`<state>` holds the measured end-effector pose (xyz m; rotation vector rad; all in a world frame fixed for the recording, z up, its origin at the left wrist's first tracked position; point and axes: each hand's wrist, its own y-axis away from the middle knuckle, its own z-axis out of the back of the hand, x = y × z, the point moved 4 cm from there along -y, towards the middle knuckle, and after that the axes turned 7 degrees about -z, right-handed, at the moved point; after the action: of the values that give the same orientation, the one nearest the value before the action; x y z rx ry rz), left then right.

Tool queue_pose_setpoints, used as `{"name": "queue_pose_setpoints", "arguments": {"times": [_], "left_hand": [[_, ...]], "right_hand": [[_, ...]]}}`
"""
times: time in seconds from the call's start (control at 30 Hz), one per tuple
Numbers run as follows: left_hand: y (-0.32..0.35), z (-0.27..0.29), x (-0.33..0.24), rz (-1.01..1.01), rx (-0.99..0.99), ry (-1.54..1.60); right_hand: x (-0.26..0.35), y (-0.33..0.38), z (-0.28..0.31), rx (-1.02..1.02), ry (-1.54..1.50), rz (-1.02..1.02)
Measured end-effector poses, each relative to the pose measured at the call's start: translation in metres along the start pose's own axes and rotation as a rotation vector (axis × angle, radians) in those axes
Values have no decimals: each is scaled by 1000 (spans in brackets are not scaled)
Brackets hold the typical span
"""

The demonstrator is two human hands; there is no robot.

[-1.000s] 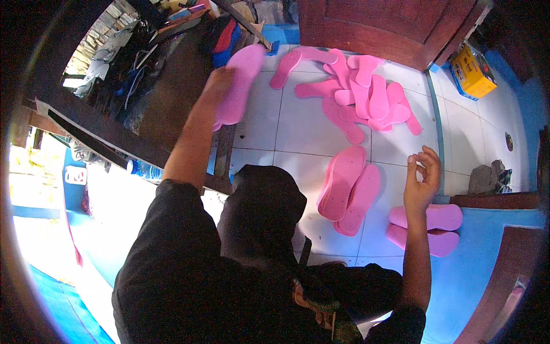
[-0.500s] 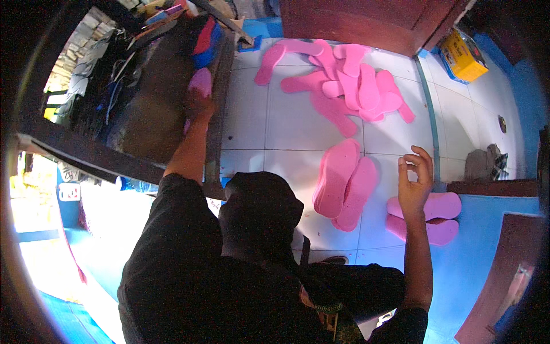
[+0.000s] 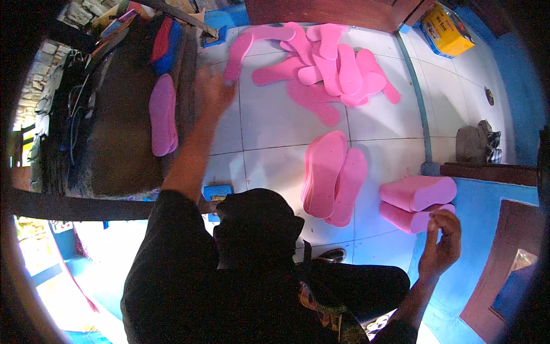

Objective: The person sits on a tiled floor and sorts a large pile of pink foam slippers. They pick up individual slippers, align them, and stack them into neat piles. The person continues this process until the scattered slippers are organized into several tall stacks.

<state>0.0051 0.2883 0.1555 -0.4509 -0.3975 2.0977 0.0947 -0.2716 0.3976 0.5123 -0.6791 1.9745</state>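
My left hand point(image 3: 216, 92) is smeared by motion but looks open with its fingers apart. It reaches past the bench edge, beside the nearest of the pink flip-flop soles point(image 3: 238, 57) lying in a loose heap on the tiles. On the dark bench top point(image 3: 120, 126) one pink sole point(image 3: 163, 114) lies flat, untouched. Over on the right, my right hand point(image 3: 441, 243) is loosely curled and open, with nothing visible in it. Just beyond its fingertips sit two stacks of pink soles point(image 3: 421, 192) side by side. Two more upright-pointing stacks point(image 3: 326, 175) rest in mid-floor.
Red and blue pieces point(image 3: 163, 46) lie at the bench's far end. A yellow box point(image 3: 447, 31) stands at the far right, with a grey cloth bundle point(image 3: 474, 142) nearer. A brown wooden panel point(image 3: 321, 12) borders the floor at the back. A blue block point(image 3: 217, 191) sits by the bench corner.
My left hand has let go of the pink sole on the bench and moved right toward the heap. My right hand has dropped lower, closer to me. The whole view has shifted somewhat.
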Motion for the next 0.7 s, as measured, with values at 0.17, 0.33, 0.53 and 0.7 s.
{"name": "queue_pose_setpoints", "arguments": {"times": [0.17,0.33,0.53,0.7], "left_hand": [[-50,-130,-89,203,488,189],[-77,-210,-79,438,706,158],[-86,-239,-81,349,784,275],[-91,-214,-133,502,843,39]], "right_hand": [[-13,-17,-34,100,28,-56],[-33,-5,-41,240,95,-262],[-58,1,-20,223,267,-473],[-53,-25,-31,319,215,-442]]}}
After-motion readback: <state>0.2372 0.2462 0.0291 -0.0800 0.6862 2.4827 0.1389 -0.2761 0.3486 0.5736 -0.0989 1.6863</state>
